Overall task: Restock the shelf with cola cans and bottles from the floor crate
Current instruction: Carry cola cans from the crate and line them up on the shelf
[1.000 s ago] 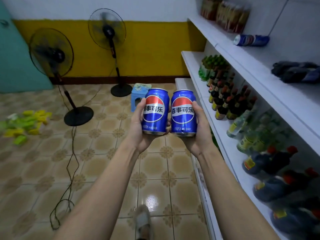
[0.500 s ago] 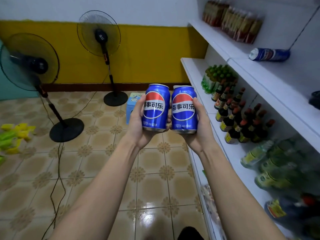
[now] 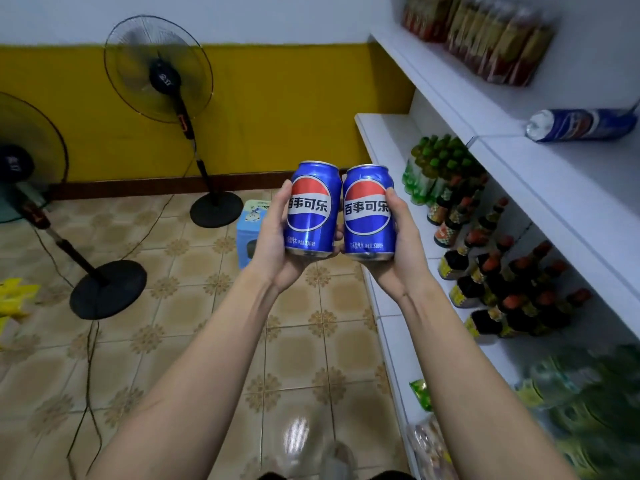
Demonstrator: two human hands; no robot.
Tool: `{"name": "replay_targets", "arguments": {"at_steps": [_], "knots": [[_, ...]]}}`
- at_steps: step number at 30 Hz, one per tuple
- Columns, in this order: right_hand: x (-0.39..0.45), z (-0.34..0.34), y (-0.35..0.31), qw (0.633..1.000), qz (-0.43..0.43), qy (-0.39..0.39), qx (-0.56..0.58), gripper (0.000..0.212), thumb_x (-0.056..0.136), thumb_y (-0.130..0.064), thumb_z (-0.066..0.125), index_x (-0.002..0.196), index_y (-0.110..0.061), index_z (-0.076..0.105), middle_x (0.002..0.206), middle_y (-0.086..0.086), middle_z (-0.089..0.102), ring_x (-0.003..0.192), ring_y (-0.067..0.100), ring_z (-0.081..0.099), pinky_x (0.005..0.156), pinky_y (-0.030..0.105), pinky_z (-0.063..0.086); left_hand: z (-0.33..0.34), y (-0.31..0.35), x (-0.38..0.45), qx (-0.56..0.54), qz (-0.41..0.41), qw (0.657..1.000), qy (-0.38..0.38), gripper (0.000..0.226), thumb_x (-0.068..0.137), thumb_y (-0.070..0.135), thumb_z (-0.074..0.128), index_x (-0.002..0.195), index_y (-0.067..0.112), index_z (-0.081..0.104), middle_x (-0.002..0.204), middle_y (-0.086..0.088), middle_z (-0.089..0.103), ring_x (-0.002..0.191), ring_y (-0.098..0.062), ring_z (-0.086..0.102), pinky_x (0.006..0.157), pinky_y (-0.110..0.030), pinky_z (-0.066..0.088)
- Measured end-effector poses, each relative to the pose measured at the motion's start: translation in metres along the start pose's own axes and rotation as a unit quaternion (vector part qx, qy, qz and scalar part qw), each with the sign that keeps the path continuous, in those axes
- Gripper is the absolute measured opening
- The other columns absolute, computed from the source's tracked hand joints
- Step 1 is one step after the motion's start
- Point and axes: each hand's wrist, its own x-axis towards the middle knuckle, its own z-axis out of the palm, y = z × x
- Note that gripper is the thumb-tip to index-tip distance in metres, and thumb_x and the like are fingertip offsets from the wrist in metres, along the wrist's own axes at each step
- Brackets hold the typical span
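Left hand [image 3: 277, 251] grips one upright blue cola can [image 3: 313, 207], fingers curled round it. Right hand [image 3: 403, 252] grips a second can [image 3: 369, 213] likewise. Cans touch, held above the tiled floor [image 3: 173, 323]. White shelf [image 3: 540, 168] at 3 o'clock; a cola bottle [image 3: 581, 124] lies on it at 2 o'clock.

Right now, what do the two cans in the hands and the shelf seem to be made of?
The left can and the right can look like thin metal, probably aluminium: silvery bare rims, with a glossy printed blue coat. The shelf looks like a hard board painted or coated matte white; what lies under the white I cannot tell.
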Motion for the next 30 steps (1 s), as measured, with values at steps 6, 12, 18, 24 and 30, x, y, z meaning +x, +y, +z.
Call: {"name": "replay_targets", "arguments": {"at_steps": [6,12,18,24,30], "knots": [[0.076,-0.011,-0.030,1.000,-0.008,0.005,-0.015,0.061,0.092,-0.051,0.056,0.131,-0.005,0.058,0.101,0.012,0.070,0.079,0.023,0.066,0.070,0.036,0.054,0.001,0.028,0.082,0.009,0.002,1.000,-0.011,0.077,0.091,0.061,0.054,0.137,0.000,0.053,0.103,-0.016,0.066,0.076,-0.028,0.065,0.068,-0.038,0.055],[0.170,-0.016,-0.046,1.000,-0.019,0.014,-0.012,0.059,0.092,-0.051,0.057,0.129,-0.005,0.059,0.100,0.012,0.070,0.080,0.024,0.065,0.072,0.037,0.052,-0.018,0.058,0.177,0.003,0.003,0.999,-0.043,0.074,0.091,0.061,0.055,0.135,0.002,0.056,0.102,-0.014,0.067,0.076,-0.027,0.063,0.069,-0.039,0.053],[0.263,-0.013,-0.068,0.998,-0.052,0.042,-0.009,0.056,0.088,-0.050,0.059,0.121,-0.005,0.063,0.098,0.013,0.070,0.078,0.025,0.065,0.072,0.038,0.052,-0.032,0.102,0.279,-0.002,-0.018,0.994,-0.104,0.073,0.084,0.061,0.062,0.132,0.005,0.058,0.101,-0.015,0.066,0.075,-0.026,0.063,0.070,-0.039,0.052],[0.317,-0.024,-0.121,0.986,-0.126,0.109,0.003,0.051,0.089,-0.049,0.059,0.113,-0.005,0.067,0.096,0.017,0.068,0.077,0.028,0.065,0.072,0.040,0.050,-0.001,0.134,0.380,0.018,-0.068,0.972,-0.224,0.080,0.065,0.058,0.082,0.125,0.007,0.065,0.098,-0.016,0.066,0.078,-0.025,0.063,0.071,-0.040,0.055],[0.302,-0.071,-0.190,0.955,-0.207,0.214,0.010,0.056,0.083,-0.051,0.065,0.116,-0.005,0.066,0.095,0.017,0.069,0.077,0.029,0.065,0.072,0.040,0.052,0.093,0.113,0.445,0.040,-0.136,0.933,-0.330,0.097,0.050,0.058,0.091,0.125,0.004,0.063,0.098,-0.018,0.066,0.080,-0.027,0.065,0.068,-0.040,0.057]]}}
